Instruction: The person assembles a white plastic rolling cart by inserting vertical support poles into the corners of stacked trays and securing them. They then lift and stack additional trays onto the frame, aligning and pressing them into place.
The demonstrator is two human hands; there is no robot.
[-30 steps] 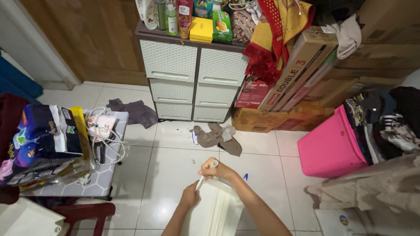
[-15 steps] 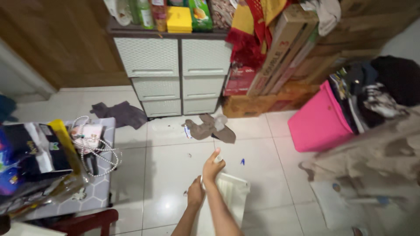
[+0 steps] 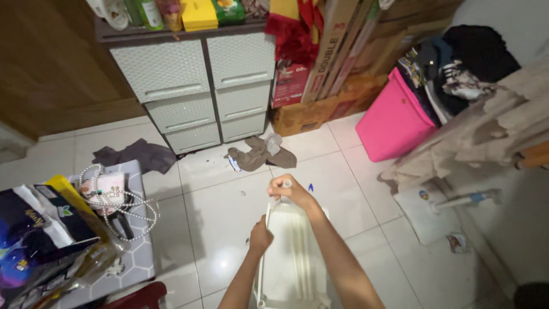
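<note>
You see two hands point(image 3: 261, 236), one white rack point(image 3: 294, 263), six drawers point(image 3: 163, 71), one pink bin point(image 3: 394, 120)

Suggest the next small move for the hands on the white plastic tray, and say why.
Probably set the white tray down on the bare floor tile: both hands grip one side rim, right hand at the far corner, left hand nearer, so it hangs unsupported.

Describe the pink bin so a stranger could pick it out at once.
Start at the grey drawer cabinet against the back wall and look right, past the cardboard boxes. The pink bin stands on the white tiled floor beside a clothes pile; nothing else is bright pink.
</note>
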